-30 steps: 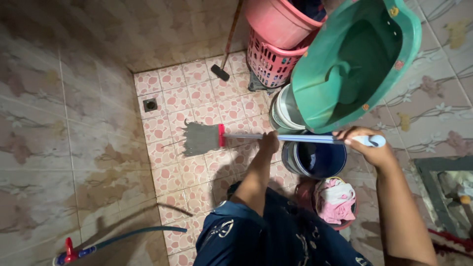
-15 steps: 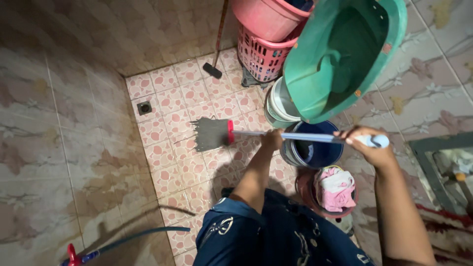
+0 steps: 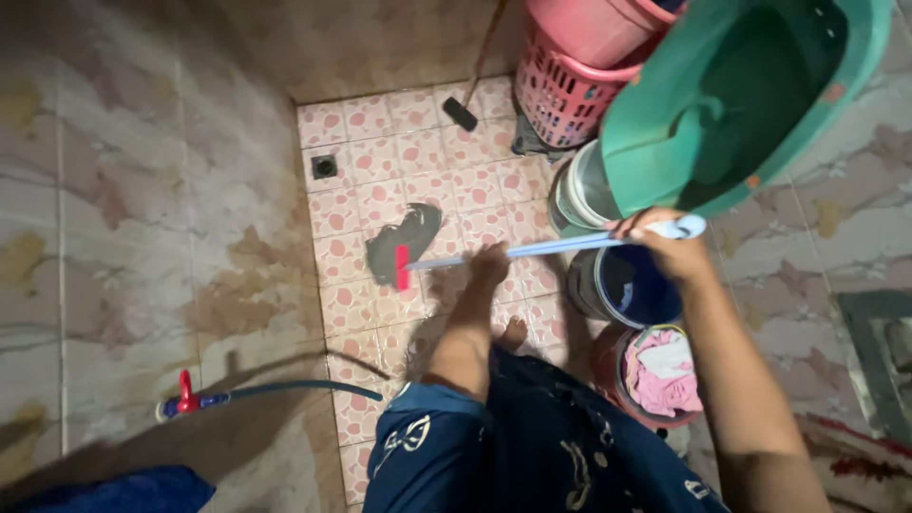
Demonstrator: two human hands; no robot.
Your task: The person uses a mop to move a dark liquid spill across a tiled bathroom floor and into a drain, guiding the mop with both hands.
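Note:
I look down at a pink-patterned tiled floor (image 3: 366,204). Both of my hands hold a long-handled scrub brush (image 3: 407,245). Its grey bristle head with a red neck rests on the tiles below the floor drain (image 3: 325,166). My left hand (image 3: 490,262) grips the pale blue handle about midway. The handle's white end, at the right, is in my right hand (image 3: 667,243), just above a dark blue bucket (image 3: 622,285). My bare foot (image 3: 514,332) shows under the handle.
A big green basin (image 3: 731,104) hangs at the upper right over a white bucket (image 3: 578,195). A pink basket (image 3: 568,95) and a second brush (image 3: 464,112) stand at the back. A red bucket with pink cloth (image 3: 655,372) sits near my right leg. A hose with a red nozzle (image 3: 186,399) runs along the left wall.
The brush head slid right across the tiles, then back left and nearer to me, and now lies tilted. Both hands kept their grip. The view shifted.

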